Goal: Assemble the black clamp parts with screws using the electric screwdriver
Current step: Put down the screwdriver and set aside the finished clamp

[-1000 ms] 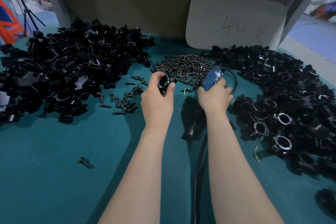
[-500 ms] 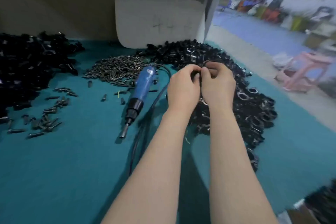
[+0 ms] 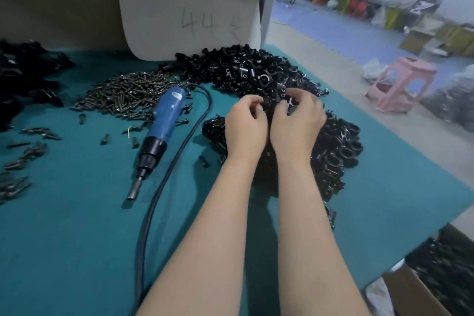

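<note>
Looking down, the left hand [image 3: 246, 128] and right hand [image 3: 298, 123] sit side by side, nearly touching, right on top of the big pile of black clamp parts [image 3: 256, 74] on the right side of the table. Fingers on both are curled down into the pieces. Honestly can't tell whether either one has a part pinched or is only touching the heap, since it's all black on black there.

The electric screwdriver [image 3: 164, 123] lies flat on the teal table cover [image 3: 64, 238] just left of the hands, nobody touching it, bit end toward the camera, and its black cable [image 3: 179, 151] loops round beside it. Behind it is a heap of screws [image 3: 128, 95], with loose screws [image 3: 20, 159] scattered further left and a second black pile [image 3: 23, 72] at the far left edge. A white card [image 3: 189, 18] marked "44" leans at the back. A pink stool [image 3: 400, 84] stands on the floor off to the right.
</note>
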Action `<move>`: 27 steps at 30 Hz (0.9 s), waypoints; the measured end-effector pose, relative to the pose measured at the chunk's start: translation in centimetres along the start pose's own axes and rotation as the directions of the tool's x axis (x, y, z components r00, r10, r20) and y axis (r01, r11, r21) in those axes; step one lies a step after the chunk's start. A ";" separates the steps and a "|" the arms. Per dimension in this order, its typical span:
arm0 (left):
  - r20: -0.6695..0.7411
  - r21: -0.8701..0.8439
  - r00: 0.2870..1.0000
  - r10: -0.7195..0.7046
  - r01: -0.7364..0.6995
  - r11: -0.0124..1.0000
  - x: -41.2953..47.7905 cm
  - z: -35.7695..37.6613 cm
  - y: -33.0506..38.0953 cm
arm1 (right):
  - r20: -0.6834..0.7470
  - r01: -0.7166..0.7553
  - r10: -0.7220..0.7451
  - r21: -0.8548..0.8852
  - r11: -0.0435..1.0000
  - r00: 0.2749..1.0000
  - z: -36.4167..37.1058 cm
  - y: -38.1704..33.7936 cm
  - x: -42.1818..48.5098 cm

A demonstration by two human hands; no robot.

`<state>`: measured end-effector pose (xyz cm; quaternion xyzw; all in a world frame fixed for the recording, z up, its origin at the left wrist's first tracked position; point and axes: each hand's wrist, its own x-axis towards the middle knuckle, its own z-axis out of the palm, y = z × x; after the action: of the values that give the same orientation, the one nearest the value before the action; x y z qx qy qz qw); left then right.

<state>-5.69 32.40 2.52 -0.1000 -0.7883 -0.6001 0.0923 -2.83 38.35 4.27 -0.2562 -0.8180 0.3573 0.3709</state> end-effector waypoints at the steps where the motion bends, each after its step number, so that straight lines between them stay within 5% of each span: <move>1: -0.056 -0.072 0.998 -0.028 0.024 0.997 0.2 -1.0 0.1 | -0.009 0.044 -0.043 0.051 0.998 0.999 0.4 -1.0 -0.5; 8: -0.415 -0.477 0.851 -0.321 0.096 0.873 2.0 -13.1 -1.6 | 0.313 0.073 -0.215 0.409 0.910 0.925 7.2 -9.4 -6.0; 16: -0.600 -0.686 0.524 -0.605 0.051 0.726 1.5 -27.0 -7.3 | 0.728 0.144 -0.375 0.361 0.921 0.574 18.3 -17.1 -15.4; 22: -0.714 -0.604 0.427 -0.554 0.023 0.797 2.2 -30.2 -9.0 | 0.829 0.225 -0.403 0.339 0.913 0.386 23.9 -19.5 -18.5; 27: -0.775 -0.548 0.390 -0.498 -0.020 0.836 2.6 -31.0 -9.3 | 0.857 0.504 -0.484 0.343 0.792 0.177 26.0 -21.2 -19.4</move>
<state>-9.91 0.17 2.75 0.3348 -0.4482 -0.7375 0.3783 -15.14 1.78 0.24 0.2617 -0.9191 0.2893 -0.0563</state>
